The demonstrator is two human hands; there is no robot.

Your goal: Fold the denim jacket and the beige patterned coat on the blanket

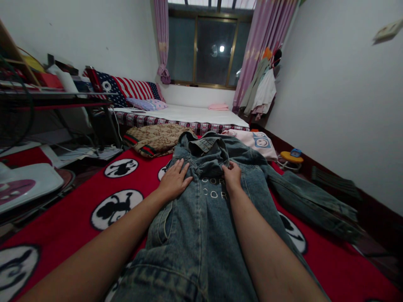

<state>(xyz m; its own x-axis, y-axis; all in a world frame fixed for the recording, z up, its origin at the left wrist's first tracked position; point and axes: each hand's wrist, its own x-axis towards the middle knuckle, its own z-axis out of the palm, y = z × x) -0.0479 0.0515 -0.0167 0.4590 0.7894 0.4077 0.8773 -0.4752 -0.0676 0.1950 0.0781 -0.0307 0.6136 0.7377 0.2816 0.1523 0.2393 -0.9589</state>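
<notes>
A faded blue denim jacket (217,226) lies spread on a red blanket (122,182) with black-and-white round prints. Its collar points away from me, and one sleeve stretches out to the right. My left hand (175,179) rests flat on the jacket's left chest, fingers extended. Near the collar, my right hand (232,174) pinches the edge of the jacket's front between thumb and fingers. Pale letters on the denim are partly hidden behind my right wrist.
Beyond the jacket lie a brown patterned garment (157,138) and a pale pink garment (252,142). A low yellow stool (291,157) stands at the right. On the left are a cluttered desk (56,98) and a white chair-like seat (40,178). A bed (185,112) sits under the window.
</notes>
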